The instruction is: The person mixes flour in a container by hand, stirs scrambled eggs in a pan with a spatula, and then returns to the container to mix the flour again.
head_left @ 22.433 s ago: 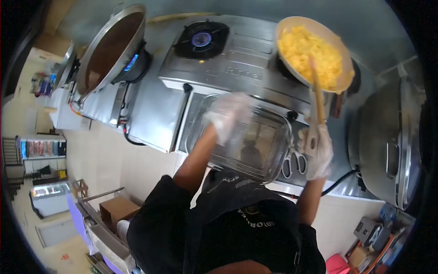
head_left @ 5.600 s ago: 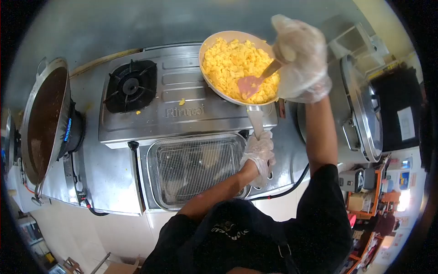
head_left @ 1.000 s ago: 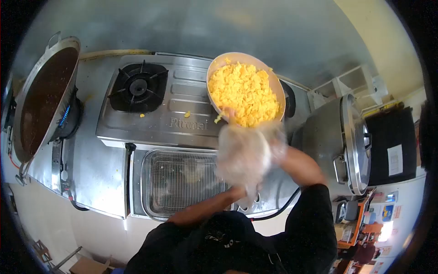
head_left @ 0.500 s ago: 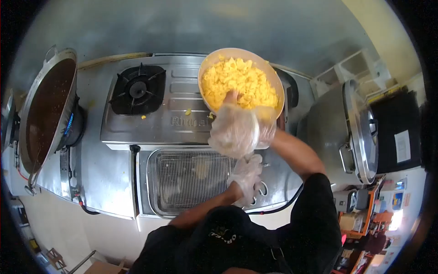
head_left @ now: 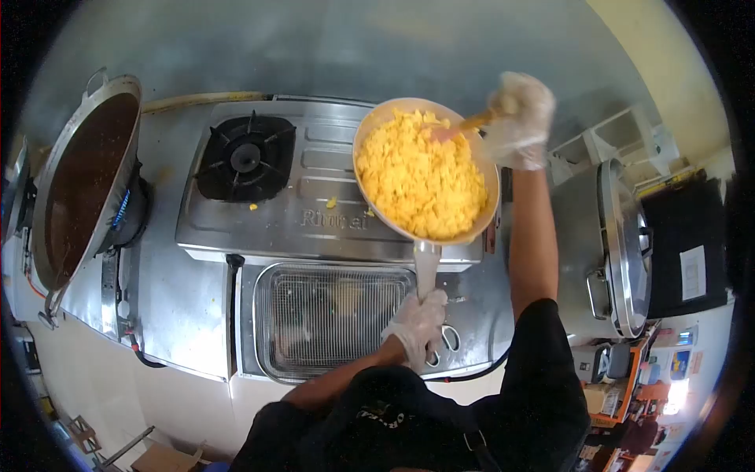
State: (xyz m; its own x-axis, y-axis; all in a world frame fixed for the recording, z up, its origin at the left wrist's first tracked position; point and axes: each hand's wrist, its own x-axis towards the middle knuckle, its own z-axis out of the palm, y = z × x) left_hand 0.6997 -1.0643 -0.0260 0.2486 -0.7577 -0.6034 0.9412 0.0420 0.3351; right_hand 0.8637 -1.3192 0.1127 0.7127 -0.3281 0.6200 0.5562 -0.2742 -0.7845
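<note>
The frying pan [head_left: 491, 185], heaped with scrambled eggs [head_left: 425, 181], sits over the right end of the Rinnai gas stove [head_left: 314, 240], its handle [head_left: 426, 271] pointing past the stove's front edge toward the person. The left hand [head_left: 417, 324], in a clear plastic glove, has its fingers closed around the end of that handle. The right hand [head_left: 521, 122], gloved likewise, is raised just beyond the pan's right rim, fingers clenched on the wooden shaft of a spatula [head_left: 473, 122], whose pink blade reaches the eggs near the pan's far edge. A pair of scissors [head_left: 450, 338] lies just right of the left hand, near the front edge of the steel bench [head_left: 177, 315]. A wire-mesh rack [head_left: 330, 322] lies left of that hand, in front of the stove. Small bits of egg dot the stove top between its left burner [head_left: 245, 159] and the pan. A wok [head_left: 86, 181] of dark brown contents stands at the bench's left end, and a large lidded pot [head_left: 574, 256] at its right
</note>
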